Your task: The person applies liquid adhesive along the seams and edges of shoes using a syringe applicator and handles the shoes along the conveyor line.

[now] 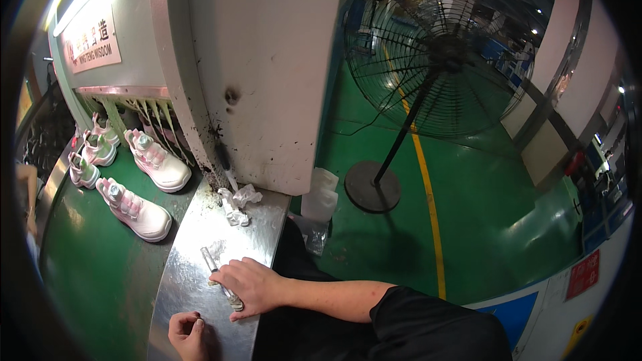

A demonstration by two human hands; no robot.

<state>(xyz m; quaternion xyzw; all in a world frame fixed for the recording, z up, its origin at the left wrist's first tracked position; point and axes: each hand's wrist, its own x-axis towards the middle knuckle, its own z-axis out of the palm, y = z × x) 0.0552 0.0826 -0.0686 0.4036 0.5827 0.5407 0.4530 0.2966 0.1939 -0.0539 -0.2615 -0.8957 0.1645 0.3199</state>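
Note:
My right hand (251, 285) rests low over the metal ledge (184, 287), its fingers closed around a slim, shiny stick-like tool (209, 259). One end of the tool points away from me. Its other end, pale and rough-looking, comes out near my thumb; I cannot make out its exact kind. To the left and nearer, my left hand (189, 336) is curled with the thumb against the fingers, above the ledge's near part. Whatever it may pinch is hidden. Crumpled white tissue (239, 206) lies farther up the ledge, beside the machine.
White-and-pink sneakers (134, 210) stand on the green surface (87, 261) at the left, under a grey machine (261, 73) with hanging pale strands. A black floor fan (372, 186) stands at the right. A white plastic container (319, 195) sits beside the machine's base.

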